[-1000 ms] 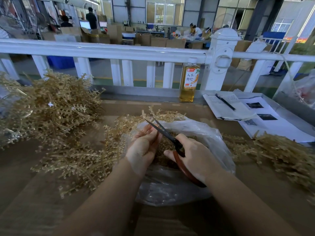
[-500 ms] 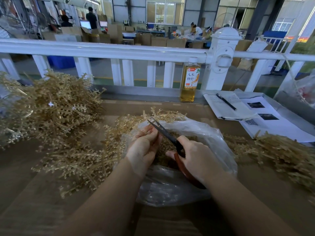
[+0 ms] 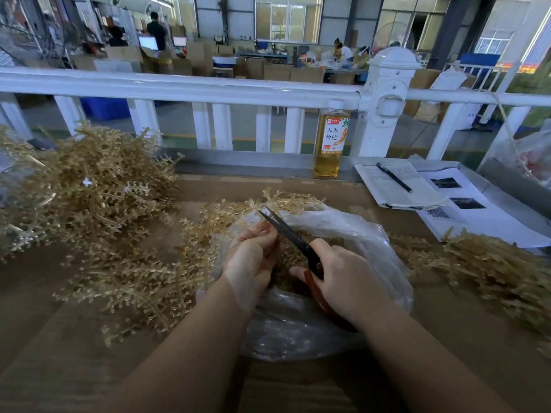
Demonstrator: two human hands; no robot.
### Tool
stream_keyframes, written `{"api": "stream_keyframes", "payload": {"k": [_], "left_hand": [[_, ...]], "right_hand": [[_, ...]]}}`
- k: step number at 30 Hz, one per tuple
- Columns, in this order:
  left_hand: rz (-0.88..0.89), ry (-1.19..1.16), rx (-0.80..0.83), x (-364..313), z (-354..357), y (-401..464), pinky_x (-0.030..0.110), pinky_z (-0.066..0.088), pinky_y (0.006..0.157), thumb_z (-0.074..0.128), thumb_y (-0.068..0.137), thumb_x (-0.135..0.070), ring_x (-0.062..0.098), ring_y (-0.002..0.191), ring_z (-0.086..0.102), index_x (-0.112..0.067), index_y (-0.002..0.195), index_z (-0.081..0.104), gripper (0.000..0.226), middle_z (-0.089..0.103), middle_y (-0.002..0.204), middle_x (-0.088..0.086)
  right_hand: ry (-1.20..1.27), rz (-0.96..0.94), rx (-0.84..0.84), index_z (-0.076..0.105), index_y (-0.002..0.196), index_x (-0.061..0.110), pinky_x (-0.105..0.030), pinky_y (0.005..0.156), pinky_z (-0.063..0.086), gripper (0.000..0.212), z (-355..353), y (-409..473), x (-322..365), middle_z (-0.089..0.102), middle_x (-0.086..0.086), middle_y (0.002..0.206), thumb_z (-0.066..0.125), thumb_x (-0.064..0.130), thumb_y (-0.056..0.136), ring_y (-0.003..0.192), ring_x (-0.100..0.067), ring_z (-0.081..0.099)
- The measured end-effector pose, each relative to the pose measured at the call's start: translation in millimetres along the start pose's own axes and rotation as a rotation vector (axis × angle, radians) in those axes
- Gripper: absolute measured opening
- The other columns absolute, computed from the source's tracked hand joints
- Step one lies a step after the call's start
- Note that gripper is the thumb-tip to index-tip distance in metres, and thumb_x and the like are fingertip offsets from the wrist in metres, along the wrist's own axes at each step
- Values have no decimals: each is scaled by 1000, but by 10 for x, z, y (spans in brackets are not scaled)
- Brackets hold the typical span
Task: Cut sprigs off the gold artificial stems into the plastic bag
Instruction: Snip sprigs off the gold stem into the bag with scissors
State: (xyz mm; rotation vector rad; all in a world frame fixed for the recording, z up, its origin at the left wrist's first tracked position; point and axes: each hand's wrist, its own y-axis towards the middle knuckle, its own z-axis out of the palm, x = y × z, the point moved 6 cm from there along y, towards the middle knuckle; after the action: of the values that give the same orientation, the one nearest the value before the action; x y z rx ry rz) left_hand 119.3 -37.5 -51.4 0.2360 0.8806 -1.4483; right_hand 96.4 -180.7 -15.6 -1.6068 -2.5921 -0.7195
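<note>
Gold stems [image 3: 125, 281] lie along the bench's left edge, beside the bag [image 3: 343, 231]. Left hand [image 3: 253, 257] pinches a sprig over the bag mouth, right hand [image 3: 346, 281] grips scissors [image 3: 286, 231], blades nearly closed at the left fingertips [image 3: 269, 231].

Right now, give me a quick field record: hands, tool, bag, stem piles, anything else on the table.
left hand: pinches a gold stem over the bag mouth
right hand: grips the red-handled scissors, blades nearly closed by the left fingertips
plastic bag: open, clear, cut sprigs inside
gold stems: big pile far left, more beside the bag
right pile: gold pieces right of the bag
other: tea bottle, notebook with pen
</note>
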Motion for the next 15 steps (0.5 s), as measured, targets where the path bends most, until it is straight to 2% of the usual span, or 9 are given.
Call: {"api": "stream_keyframes", "payload": {"k": [4,8,15], "left_hand": [[0,2,35,-1,13,-7,19,54,52,54,86,10,12,66,66,-9,87,63,21,68,80,4],[25,22,75,-4,28,-22,19,54,55,53,86,10,12,68,64,-9,86,62,21,64,81,4],[62,8,84,-8,33,-47,21,54,62,50,88,11,11,65,65,-9,86,62,23,63,79,3]], "right_hand": [[5,0,-19,49,111,26,-31,73,52,46,16,-5,-12,61,2,88,43,65,88,81,-16,59],[-10,-6,-37,47,108,27,-27,70,49,42,13,1,4,59,4,85,44,64,88,79,-15,57],[-12,-11,-29,50,115,27,-30,78,51,49,-12,-24,27,62,3,93,41,66,87,89,-16,59]]}}
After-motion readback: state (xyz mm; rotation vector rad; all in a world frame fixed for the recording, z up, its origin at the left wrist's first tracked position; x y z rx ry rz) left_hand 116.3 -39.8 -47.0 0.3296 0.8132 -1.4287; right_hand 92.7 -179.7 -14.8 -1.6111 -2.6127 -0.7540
